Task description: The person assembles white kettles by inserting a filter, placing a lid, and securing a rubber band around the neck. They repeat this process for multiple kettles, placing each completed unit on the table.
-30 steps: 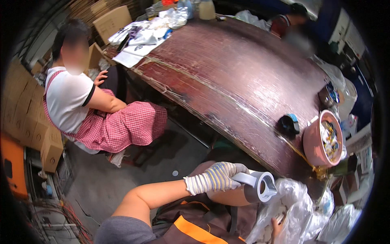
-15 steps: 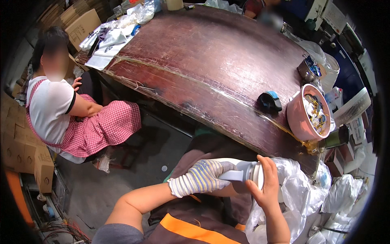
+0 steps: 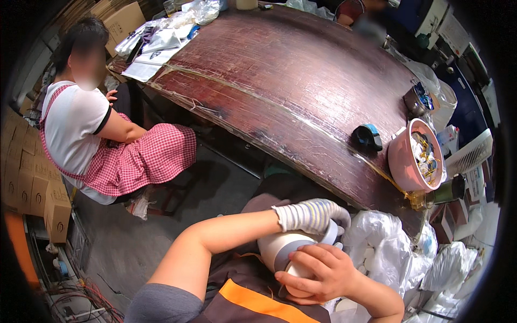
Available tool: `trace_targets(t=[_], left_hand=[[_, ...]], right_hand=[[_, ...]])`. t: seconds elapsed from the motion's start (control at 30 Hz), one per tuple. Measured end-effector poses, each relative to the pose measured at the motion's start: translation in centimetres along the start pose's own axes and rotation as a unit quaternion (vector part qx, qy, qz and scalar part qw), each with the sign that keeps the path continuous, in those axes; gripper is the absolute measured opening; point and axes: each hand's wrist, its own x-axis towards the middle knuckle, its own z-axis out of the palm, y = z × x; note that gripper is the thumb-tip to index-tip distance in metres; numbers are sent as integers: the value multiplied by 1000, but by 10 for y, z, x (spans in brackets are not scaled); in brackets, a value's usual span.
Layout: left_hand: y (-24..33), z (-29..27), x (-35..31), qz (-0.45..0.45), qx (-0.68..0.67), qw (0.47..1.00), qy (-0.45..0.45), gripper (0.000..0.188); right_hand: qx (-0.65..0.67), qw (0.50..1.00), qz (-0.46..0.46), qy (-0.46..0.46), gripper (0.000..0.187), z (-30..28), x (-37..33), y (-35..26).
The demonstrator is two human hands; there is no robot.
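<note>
A white jug (image 3: 272,248) with a grey band and a grey handle lies tilted across my lap, above my dark apron. My left hand (image 3: 315,214), in a striped knit glove, is closed around it near the handle (image 3: 330,232). Bare, my right hand (image 3: 325,269) has its fingers curled over the jug's round white end (image 3: 299,273), which may be a lid. The palm side of my right hand and part of the jug are hidden.
Ahead is a worn reddish-brown table (image 3: 301,75). A pink bucket (image 3: 399,161) of small tagged pieces, a black-and-blue object (image 3: 367,138) and a metal bowl (image 3: 416,102) stand on its right. Clear plastic bags (image 3: 379,231) lie beside me. A person in a checked apron (image 3: 156,153) sits left, near cardboard boxes (image 3: 56,218).
The jug has turned and come lower, closer to my body. My left hand has moved right over it, and my right hand has swung down from upright onto its white end.
</note>
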Motion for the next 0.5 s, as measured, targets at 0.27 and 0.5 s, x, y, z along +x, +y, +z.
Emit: trace_targets(t=[0.27, 0.5], left_hand=[[31, 25, -56, -57, 166, 973, 151, 42], [-18, -26, -44, -149, 22, 981, 119, 43]], right_hand=[[78, 832, 533, 129, 48, 20, -86, 70], [83, 950, 301, -9, 64, -5, -57, 35]])
